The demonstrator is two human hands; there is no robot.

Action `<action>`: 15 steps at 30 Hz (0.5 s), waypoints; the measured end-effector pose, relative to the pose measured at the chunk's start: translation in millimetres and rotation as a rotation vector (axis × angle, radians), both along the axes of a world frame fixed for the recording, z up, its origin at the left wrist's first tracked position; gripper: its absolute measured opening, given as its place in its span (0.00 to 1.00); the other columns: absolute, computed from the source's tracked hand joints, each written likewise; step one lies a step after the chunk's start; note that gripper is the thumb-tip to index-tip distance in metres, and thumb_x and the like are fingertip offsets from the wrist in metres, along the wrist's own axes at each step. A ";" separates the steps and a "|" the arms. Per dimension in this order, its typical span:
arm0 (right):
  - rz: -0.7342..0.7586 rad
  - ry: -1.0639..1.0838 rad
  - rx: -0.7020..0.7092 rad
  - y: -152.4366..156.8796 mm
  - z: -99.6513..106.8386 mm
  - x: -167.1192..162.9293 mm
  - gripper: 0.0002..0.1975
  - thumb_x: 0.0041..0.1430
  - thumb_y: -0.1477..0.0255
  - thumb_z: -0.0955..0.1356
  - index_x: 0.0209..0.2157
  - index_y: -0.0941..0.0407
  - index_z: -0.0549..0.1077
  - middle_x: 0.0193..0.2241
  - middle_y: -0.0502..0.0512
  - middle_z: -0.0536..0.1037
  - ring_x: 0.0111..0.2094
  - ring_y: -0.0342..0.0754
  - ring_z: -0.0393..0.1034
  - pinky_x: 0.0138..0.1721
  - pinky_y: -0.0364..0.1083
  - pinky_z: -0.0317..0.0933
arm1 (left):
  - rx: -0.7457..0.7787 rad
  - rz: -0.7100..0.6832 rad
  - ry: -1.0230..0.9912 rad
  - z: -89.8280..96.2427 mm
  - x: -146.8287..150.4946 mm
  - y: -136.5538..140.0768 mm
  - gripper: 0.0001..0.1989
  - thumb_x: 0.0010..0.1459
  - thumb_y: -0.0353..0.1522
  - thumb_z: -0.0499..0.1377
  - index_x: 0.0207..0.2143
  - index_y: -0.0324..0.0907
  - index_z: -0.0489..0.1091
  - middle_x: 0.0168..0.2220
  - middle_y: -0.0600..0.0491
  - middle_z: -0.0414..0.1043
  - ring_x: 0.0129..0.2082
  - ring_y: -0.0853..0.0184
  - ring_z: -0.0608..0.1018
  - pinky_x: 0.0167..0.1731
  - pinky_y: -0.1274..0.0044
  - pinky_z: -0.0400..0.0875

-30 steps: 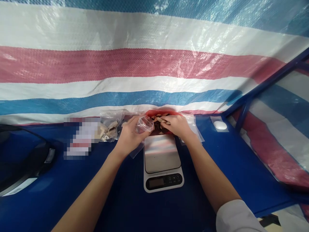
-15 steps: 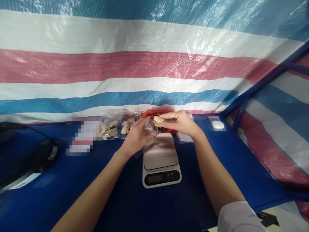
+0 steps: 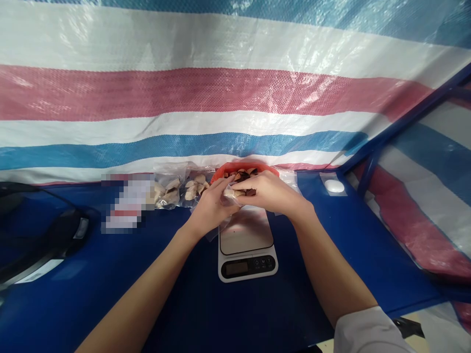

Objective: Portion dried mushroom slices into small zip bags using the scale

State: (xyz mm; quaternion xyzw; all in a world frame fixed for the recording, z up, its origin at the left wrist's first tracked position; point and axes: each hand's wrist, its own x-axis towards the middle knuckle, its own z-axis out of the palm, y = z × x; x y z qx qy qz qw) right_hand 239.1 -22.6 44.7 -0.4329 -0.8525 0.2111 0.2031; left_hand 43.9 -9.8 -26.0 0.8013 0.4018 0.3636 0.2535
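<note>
Two forearms [image 3: 143, 277] reached over the blue tabletop [image 3: 275, 314], which stretched to both sides of the digital scale [image 3: 248, 262]. Above its platform's [image 3: 246, 233] far edge, the left hand [image 3: 213, 205] had its fingers clamped on a clear plastic bag [image 3: 227, 191]; the right hand [image 3: 272, 193], back upward, pinched dried slices [image 3: 250, 192] at its mouth. Behind, a red bag [image 3: 221, 172] held dark slices [image 3: 241, 174], two zip bags [image 3: 171, 172] of pale pieces [image 3: 169, 194] to its left.

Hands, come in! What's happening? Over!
Left hand gripping clear bag; right hand pinching pieces at it; scale on near side, red container behind.
</note>
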 end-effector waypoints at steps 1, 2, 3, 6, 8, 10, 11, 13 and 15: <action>0.001 -0.020 0.004 0.2 -0.3 -0.7 0.11 0.60 0.74 0.68 0.23 0.53 0.75 0.23 0.47 0.73 0.26 0.43 0.62 0.29 0.45 0.52 | -0.003 -0.001 -0.001 0.1 0.2 -0.1 0.34 0.50 0.34 0.66 0.61 0.40 0.68 0.58 0.40 0.73 0.58 0.50 0.76 0.59 0.60 0.70; 0.000 -0.034 0.004 0.6 -0.8 -1.2 0.11 0.60 0.74 0.68 0.24 0.52 0.75 0.24 0.47 0.73 0.27 0.43 0.63 0.30 0.45 0.53 | -0.007 -0.002 -0.004 0.4 0.3 -0.3 0.34 0.50 0.34 0.66 0.61 0.40 0.68 0.58 0.40 0.73 0.58 0.50 0.76 0.59 0.60 0.71; -0.003 -0.041 0.003 1.0 -1.4 -1.5 0.10 0.60 0.74 0.68 0.25 0.51 0.76 0.24 0.47 0.74 0.28 0.44 0.64 0.30 0.45 0.54 | -0.014 -0.006 -0.009 0.9 0.4 -0.4 0.34 0.50 0.34 0.66 0.61 0.39 0.68 0.58 0.40 0.73 0.58 0.49 0.76 0.58 0.60 0.71; -0.018 -0.043 0.002 2.6 -3.3 -1.9 0.08 0.60 0.73 0.68 0.29 0.49 0.79 0.26 0.48 0.76 0.31 0.47 0.67 0.31 0.45 0.57 | -0.043 -0.012 -0.025 2.3 0.4 -0.4 0.36 0.50 0.35 0.66 0.62 0.38 0.67 0.59 0.39 0.72 0.60 0.49 0.74 0.60 0.60 0.70; -0.016 -0.045 0.004 3.3 -4.2 -1.7 0.09 0.61 0.73 0.68 0.30 0.49 0.79 0.26 0.48 0.77 0.31 0.47 0.67 0.32 0.45 0.58 | -0.067 -0.014 -0.027 2.6 -0.1 0.1 0.38 0.50 0.36 0.67 0.63 0.39 0.65 0.61 0.39 0.71 0.62 0.48 0.72 0.62 0.59 0.68; -0.011 -0.041 -0.001 3.5 -4.6 -1.4 0.09 0.61 0.73 0.68 0.31 0.49 0.80 0.28 0.47 0.78 0.32 0.47 0.69 0.33 0.45 0.60 | -0.089 -0.013 -0.025 2.5 -0.9 1.0 0.40 0.49 0.37 0.68 0.64 0.41 0.64 0.62 0.41 0.70 0.63 0.48 0.71 0.63 0.59 0.66; -0.012 -0.030 -0.006 3.5 -4.7 -1.3 0.09 0.61 0.72 0.68 0.32 0.48 0.81 0.29 0.47 0.79 0.32 0.47 0.69 0.34 0.45 0.60 | -0.095 -0.013 -0.025 2.4 -1.4 1.5 0.40 0.49 0.38 0.69 0.64 0.42 0.64 0.62 0.41 0.70 0.63 0.48 0.71 0.63 0.58 0.66; -0.024 -0.001 -0.013 3.6 -5.1 -1.2 0.08 0.62 0.71 0.69 0.34 0.47 0.82 0.32 0.47 0.80 0.34 0.48 0.71 0.35 0.45 0.62 | -0.095 -0.014 -0.033 2.5 -2.2 2.2 0.40 0.50 0.39 0.69 0.64 0.43 0.64 0.62 0.42 0.70 0.63 0.48 0.71 0.63 0.58 0.66; -0.036 0.020 -0.012 3.7 -6.2 -1.7 0.08 0.62 0.70 0.69 0.35 0.46 0.82 0.32 0.47 0.81 0.35 0.49 0.72 0.35 0.45 0.63 | -0.082 -0.017 -0.044 3.2 -2.9 2.4 0.39 0.50 0.39 0.69 0.64 0.43 0.65 0.62 0.42 0.70 0.63 0.47 0.71 0.63 0.58 0.67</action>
